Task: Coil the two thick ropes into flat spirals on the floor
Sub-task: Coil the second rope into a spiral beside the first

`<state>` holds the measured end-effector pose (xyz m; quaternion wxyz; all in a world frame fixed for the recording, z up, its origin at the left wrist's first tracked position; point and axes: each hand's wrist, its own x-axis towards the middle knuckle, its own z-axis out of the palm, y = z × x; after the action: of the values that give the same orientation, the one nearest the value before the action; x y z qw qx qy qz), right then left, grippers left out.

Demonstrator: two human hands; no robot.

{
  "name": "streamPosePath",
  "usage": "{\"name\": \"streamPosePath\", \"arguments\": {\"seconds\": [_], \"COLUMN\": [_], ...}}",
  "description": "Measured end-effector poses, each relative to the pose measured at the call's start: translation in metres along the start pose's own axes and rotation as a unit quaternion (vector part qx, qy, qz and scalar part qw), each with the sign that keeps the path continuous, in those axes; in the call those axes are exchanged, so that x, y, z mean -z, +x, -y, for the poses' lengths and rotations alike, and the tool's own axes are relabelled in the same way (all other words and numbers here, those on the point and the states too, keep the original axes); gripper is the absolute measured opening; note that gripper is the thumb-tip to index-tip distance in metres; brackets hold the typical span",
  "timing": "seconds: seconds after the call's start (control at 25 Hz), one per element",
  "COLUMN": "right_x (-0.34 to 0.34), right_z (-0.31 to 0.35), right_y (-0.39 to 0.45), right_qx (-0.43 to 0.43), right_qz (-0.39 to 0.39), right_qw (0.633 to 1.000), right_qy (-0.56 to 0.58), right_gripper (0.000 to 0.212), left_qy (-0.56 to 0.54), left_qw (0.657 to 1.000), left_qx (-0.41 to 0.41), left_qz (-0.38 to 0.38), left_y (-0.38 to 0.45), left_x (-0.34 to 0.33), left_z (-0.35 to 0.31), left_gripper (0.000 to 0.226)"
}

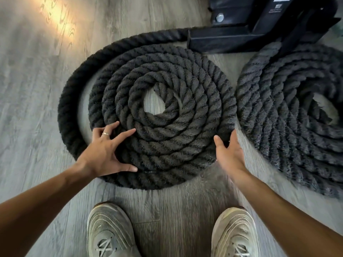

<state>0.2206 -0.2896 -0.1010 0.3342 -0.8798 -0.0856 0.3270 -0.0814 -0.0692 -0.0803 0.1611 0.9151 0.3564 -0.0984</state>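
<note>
Left rope [185, 130] flat spiral, outer turn loose; left hand [104, 153] splayed on it, right hand [229, 154] open at edge

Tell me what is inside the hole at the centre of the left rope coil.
Bare grey floor shows through the hole of the left rope coil; nothing else lies there. The floor beneath the rope's turns is covered.

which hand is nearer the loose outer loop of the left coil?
Left. The left hand lies spread on the left coil's near-left turns, close beside the loose outer loop. The right hand is at the coil's opposite, right edge.
</note>
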Motion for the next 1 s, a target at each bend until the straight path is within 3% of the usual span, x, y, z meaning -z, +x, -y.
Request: {"name": "streamPosePath", "arguments": {"seconds": [0.2,0.28,0.4,0.52,0.72,0.88,1.0], "right_x": [0.031,0.031,0.013,-0.006,-0.010,0.000,0.007], "right_z": [0.035,0.046,0.036,0.006,-0.011,-0.012,-0.012], "right_y": [0.040,0.044,0.021,-0.021,-0.032,-0.021,-0.016], "right_qx": [0.037,0.052,0.037,0.034,0.049,0.071,0.087], "right_qz": [-0.003,-0.032,-0.068,-0.073,-0.053,-0.044,-0.034], "right_qw": [0.994,0.990,0.995,0.996,0.996,0.993,0.990], "right_qy": [-0.099,-0.129,-0.062,-0.032,-0.051,-0.089,-0.106], "right_gripper": [0.073,0.070,0.069,0.073,0.077,0.075,0.075], "left_qy": [-0.041,-0.041,0.016,0.152,0.093,0.181,0.224], "left_qw": [0.993,0.989,0.986,0.984,0.993,0.971,0.958], "left_qx": [0.091,0.136,0.167,0.091,-0.051,-0.139,-0.157], "left_qz": [-0.059,-0.034,0.015,0.032,0.055,0.075,0.085], "left_y": [-0.023,-0.024,-0.022,-0.011,0.045,0.099,0.112], "left_x": [-0.027,-0.032,-0.023,-0.003,0.043,0.046,0.033], "left_z": [-0.066,-0.091,-0.101,-0.080,-0.027,-0.031,-0.046], "left_gripper": [0.127,0.129,0.129,0.126,0.108,0.085,0.073]}}
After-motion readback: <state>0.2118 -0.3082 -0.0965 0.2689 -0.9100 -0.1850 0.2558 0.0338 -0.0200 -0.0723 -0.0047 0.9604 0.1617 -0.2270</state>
